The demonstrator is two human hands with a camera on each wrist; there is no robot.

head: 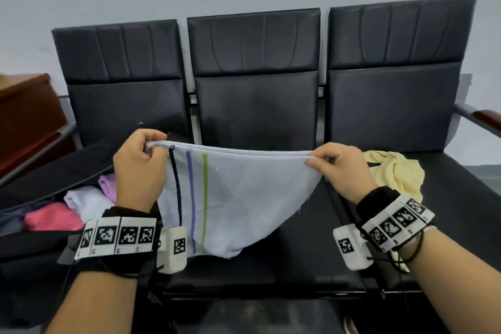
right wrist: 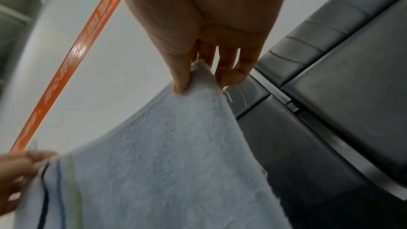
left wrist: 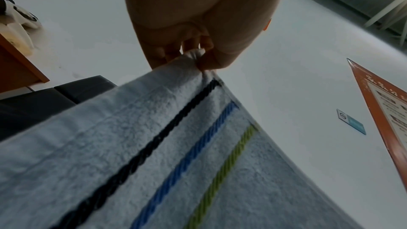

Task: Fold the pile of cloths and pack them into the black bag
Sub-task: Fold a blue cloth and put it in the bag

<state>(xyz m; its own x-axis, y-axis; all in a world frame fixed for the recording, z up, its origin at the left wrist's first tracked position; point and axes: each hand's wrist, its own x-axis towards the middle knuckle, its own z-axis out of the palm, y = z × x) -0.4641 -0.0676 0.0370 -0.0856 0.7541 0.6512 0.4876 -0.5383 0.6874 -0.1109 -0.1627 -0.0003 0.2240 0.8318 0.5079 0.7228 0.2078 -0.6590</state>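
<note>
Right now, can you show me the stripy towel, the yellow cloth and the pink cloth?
Stripy towel [head: 244,192], head view, plain white middle.
Yellow cloth [head: 395,171], head view, crumpled middle.
Pink cloth [head: 51,218], head view, folded top.

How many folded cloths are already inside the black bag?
3 show in the black bag, on the left seat: a pink cloth nearest, a white cloth behind it, a lilac cloth furthest back. Others may lie hidden beneath.

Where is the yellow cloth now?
In the head view, the yellow cloth lies crumpled on the right seat of the bench, just behind the right hand.
</note>
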